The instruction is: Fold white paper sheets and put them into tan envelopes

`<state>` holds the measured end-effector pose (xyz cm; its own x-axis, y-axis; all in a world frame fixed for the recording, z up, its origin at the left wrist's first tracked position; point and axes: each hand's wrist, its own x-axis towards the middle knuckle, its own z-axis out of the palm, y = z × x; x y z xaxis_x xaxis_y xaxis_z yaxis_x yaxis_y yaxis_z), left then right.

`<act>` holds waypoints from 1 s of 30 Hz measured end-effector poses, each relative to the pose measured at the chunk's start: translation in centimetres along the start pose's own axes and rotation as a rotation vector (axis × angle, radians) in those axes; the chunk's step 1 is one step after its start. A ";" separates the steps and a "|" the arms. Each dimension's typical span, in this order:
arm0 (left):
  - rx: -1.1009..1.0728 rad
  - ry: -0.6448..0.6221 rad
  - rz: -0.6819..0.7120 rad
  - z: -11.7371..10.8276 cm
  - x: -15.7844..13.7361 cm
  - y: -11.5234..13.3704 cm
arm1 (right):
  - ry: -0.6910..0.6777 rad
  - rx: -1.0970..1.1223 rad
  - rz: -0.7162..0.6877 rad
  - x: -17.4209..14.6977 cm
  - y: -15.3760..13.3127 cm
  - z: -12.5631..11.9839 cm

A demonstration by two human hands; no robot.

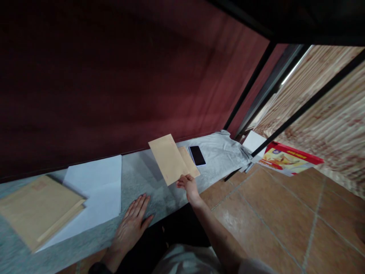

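Pinched by its near corner, a tan paper envelope [168, 159] is held up at a tilt by my right hand [187, 185]. A second tan envelope [189, 161] shows partly behind it; whether it is also in my fingers I cannot tell. My left hand [134, 220] lies flat on the grey tabletop [135, 171], fingers stretched out, holding nothing. Left of that hand is a stack of white paper [105, 190]. Several larger brown envelopes [42, 207] overlap the paper's left side. A dark-screened phone [197, 155] lies just beyond the held envelope on the right.
A dark red panel [128, 95] rises along the table's far edge. Crumpled grey cloth [225, 146] covers the right end, near black metal posts [251, 85]. A red and yellow box [288, 158] stands on the brown tiled floor [270, 205] by a patterned curtain [327, 102].
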<state>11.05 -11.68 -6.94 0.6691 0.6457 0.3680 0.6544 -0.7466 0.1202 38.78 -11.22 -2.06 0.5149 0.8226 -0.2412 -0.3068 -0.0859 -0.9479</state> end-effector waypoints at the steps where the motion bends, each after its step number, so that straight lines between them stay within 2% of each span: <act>1: 0.004 0.008 0.001 0.0 0.0 0.0 | 0.044 0.032 0.037 0.4 -0.5 -1.3; 4: 0.005 0.021 -0.002 0.2 0.0 0.0 | 0.140 0.079 0.125 1.2 -1.3 -4.4; 8: 0.009 0.006 -0.019 0.3 -0.2 -0.1 | 0.186 0.089 0.176 1.5 -1.1 -6.0; 20: 0.029 0.008 -0.016 0.4 -0.3 0.0 | 0.139 -0.013 0.313 2.6 -1.3 -6.4; 30: -0.029 0.019 -0.057 0.1 -0.3 0.5 | 0.155 -0.159 0.306 2.9 -0.7 -6.6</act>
<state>11.16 -12.24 -7.09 0.6244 0.6841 0.3771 0.6801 -0.7135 0.1683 45.80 -12.53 -3.48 0.5372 0.6516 -0.5355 -0.3433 -0.4110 -0.8445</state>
